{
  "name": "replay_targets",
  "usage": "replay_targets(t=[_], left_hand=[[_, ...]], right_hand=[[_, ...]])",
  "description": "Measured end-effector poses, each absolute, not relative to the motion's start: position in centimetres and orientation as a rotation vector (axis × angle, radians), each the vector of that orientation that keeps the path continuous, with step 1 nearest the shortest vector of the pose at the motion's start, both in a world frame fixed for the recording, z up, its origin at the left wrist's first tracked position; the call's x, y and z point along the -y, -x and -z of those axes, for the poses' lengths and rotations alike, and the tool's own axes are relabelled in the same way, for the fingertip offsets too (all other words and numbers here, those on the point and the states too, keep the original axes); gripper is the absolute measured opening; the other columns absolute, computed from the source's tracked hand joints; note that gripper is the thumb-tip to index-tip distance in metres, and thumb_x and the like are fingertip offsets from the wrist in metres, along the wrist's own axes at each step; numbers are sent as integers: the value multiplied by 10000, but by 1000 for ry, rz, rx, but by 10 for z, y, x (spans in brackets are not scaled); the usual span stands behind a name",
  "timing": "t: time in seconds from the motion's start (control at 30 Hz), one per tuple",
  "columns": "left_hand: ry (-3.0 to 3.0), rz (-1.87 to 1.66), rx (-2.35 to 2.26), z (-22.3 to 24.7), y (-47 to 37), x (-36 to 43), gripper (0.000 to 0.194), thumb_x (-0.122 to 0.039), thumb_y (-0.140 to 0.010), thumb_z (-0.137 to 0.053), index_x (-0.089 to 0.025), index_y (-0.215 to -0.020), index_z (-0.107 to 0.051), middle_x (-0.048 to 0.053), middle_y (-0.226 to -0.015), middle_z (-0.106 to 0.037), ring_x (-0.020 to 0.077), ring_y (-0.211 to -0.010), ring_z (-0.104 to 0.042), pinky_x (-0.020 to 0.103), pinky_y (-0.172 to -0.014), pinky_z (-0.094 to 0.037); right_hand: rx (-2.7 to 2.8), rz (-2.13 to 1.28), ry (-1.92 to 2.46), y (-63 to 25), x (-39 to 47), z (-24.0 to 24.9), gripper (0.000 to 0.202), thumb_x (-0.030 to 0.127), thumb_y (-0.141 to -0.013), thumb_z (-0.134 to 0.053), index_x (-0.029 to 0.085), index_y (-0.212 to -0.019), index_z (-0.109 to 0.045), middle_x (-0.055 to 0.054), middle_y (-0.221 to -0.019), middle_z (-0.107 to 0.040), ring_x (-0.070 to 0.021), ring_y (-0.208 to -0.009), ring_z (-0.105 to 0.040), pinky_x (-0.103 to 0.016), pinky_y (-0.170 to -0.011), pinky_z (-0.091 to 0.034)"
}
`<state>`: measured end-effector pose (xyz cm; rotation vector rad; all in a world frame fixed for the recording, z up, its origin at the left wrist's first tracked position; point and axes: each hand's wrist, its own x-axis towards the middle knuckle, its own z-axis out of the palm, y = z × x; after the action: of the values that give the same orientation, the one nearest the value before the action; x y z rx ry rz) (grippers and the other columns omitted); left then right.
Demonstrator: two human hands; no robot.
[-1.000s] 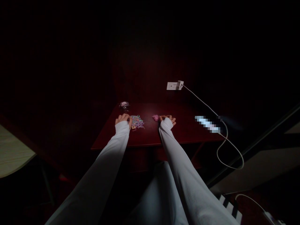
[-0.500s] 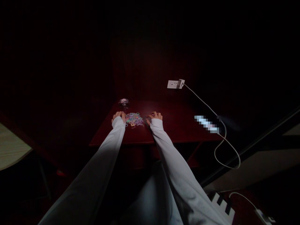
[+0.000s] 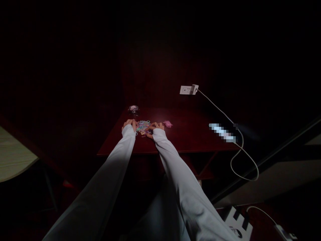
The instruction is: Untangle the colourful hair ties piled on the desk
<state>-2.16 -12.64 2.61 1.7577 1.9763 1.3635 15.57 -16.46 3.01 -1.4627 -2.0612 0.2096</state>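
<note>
A loose pile of small coloured rings [image 3: 143,126] lies on the dark red table [image 3: 190,137]. At its left edge rests my left hand [image 3: 129,124], its fingers bent and close together; anything between them is too small to tell. My right hand [image 3: 156,128] reaches over the pile's right side with fingers apart, thumb and fingers touching the rings. A small heap of pink rings [image 3: 168,124] sits just right of my right hand. Behind my left hand stands a round clear container [image 3: 133,109] with something pink inside or on top.
A wall socket [image 3: 187,90] holds a plug with a white cable [image 3: 215,107] running to a blurred, lit device [image 3: 222,133] on the table's right. A pale wooden surface [image 3: 15,157] is at the far left. A white box [image 3: 238,222] and a power strip [image 3: 284,231] lie low right.
My right hand has moved left onto the pile, and the pink heap it covered now shows. My left hand has stayed by the pile. The view has shifted slightly.
</note>
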Motion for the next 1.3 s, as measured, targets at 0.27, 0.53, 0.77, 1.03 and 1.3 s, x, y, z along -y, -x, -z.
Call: replay_targets(t=[0.27, 0.53, 0.77, 1.03, 1.3], left_hand=[[-1894, -1358, -1910, -23, 20, 123, 390, -228, -1059, -436, -216, -739, -659, 83, -1109, -779, 278, -1090, -662, 410, -964, -472], [-2451, -1085, -1578, -21, 12, 124, 92, -259, -970, -659, -264, -1019, -737, 48, -1196, -776, 277, -1143, -643, 385, -959, -492], [-2510, -1024, -1592, -9, 15, 111, 165, -288, -1019, -600, -252, -974, -755, 64, -1193, -750, 275, -1114, -623, 391, -923, -511], [-2488, -980, -1551, -1, 18, 100, 189, -384, -1021, -636, -271, -991, -784, 61, -1236, -737, 290, -1154, -606, 405, -959, -523], [-2485, -1082, -1536, -9, 14, 112, 247, -282, -1048, -540, -253, -1013, -783, 73, -1214, -754, 272, -1100, -605, 389, -956, -520]], right_hand=[[2074, -186, 1482, -159, 161, -29, 150, 327, -988, -741, 300, -1070, -864, -59, -1285, -698, -278, -1215, -465, -394, -1058, -330], [2056, -178, 1536, -159, 158, -28, 172, 349, -1012, -708, 300, -1042, -870, -67, -1220, -727, -291, -1196, -464, -394, -1009, -330], [1994, -223, 1545, -159, 155, -27, 203, 391, -1017, -705, 294, -1078, -873, -72, -1203, -746, -287, -1190, -468, -400, -1023, -331], [1929, -210, 1585, -160, 153, -29, 192, 383, -1014, -720, 295, -1102, -866, -58, -1183, -774, -272, -1158, -498, -389, -1015, -356], [1874, -218, 1584, -160, 157, -33, 219, 263, -992, -709, 285, -1165, -843, -39, -1185, -777, -245, -1153, -527, -344, -1043, -392]])
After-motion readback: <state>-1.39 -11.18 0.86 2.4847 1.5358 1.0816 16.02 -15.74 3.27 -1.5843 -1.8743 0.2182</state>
